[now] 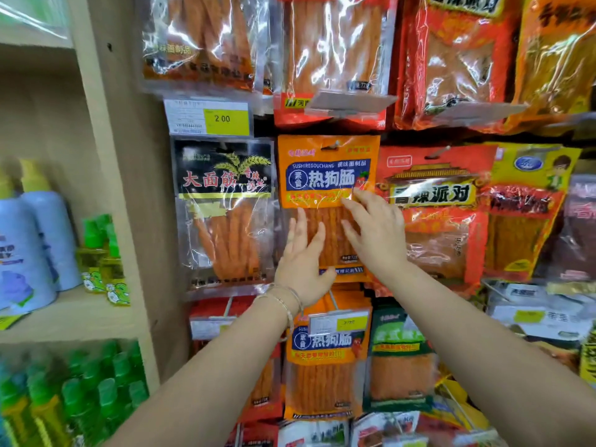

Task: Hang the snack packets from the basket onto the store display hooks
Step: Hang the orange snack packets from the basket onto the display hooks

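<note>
Left hand [303, 253]: head view; fingers straight and together, laid flat on the clear lower window of the orange snack packet [329, 175], gripping nothing; thin bracelets [283, 301] on the wrist.
Right hand [375, 230]: fingers spread and relaxed, tips touching the packet's right side by the yellow strip under its label; nothing held.
Packet position: hanging flat on a display hook [337, 144] through the slot in its top edge, in the middle row of the wall.
Packet look: orange header, blue band with white characters and the word SUSHIREGOUCHANG, clear lower half showing long orange-red sticks.
Neighbours: black-labelled wheat packet [225, 204] just to its left, red packet [435, 214] just to its right, matching orange packets [325, 366] on the row below.
Price tag [222, 119]: yellow, reads 2 00, above the black packet.
Side shelf: pale blue bottles [32, 240] and green-capped bottles [100, 253].
</note>
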`<state>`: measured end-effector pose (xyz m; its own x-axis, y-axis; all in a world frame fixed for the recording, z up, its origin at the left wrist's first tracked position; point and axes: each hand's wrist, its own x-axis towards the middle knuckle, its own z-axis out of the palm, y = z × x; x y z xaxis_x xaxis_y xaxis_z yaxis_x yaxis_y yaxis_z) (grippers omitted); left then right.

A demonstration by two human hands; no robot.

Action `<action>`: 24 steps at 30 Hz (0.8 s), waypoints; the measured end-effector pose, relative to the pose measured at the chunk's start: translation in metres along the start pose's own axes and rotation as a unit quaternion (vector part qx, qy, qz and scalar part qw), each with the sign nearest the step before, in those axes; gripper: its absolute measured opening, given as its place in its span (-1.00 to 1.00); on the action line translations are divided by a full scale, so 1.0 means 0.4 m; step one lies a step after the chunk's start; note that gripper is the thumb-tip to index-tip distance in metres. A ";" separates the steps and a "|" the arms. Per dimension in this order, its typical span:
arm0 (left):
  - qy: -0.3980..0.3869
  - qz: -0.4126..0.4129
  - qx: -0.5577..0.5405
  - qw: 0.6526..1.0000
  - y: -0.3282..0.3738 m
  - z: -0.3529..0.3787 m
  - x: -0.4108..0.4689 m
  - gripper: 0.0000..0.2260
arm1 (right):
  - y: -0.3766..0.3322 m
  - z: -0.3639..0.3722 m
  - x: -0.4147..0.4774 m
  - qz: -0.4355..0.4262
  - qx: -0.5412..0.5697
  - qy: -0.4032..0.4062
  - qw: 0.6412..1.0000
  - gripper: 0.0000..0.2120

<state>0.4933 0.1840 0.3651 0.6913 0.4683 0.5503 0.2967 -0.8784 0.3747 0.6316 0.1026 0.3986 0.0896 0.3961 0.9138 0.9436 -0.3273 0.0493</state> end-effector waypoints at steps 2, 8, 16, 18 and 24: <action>-0.008 -0.001 0.015 1.000 -0.005 0.001 0.014 -0.27 | 0.000 0.007 -0.004 -0.008 -0.021 -0.018 1.000 -0.64; -0.030 -0.005 0.056 0.998 -0.026 0.006 0.037 -0.24 | -0.003 0.015 0.007 0.005 -0.045 -0.106 0.993 -0.56; -0.098 -0.031 0.041 0.994 -0.008 -0.034 0.000 -0.29 | -0.014 -0.056 0.003 0.009 -0.036 -0.278 0.960 -0.40; -0.105 -0.043 -0.013 0.993 0.001 -0.048 -0.041 -0.35 | -0.034 -0.098 -0.017 0.007 -0.031 -0.299 0.954 -0.45; 0.063 -0.071 -0.208 0.973 -0.024 -0.064 -0.370 -0.75 | -0.170 -0.203 -0.281 0.173 0.199 -0.284 0.922 -0.69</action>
<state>0.3712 0.1253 0.2992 0.5678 0.6139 0.5484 0.0733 -0.7012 0.7091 0.5317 0.0109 0.3254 0.4527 0.7495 0.4831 0.8596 -0.2230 -0.4597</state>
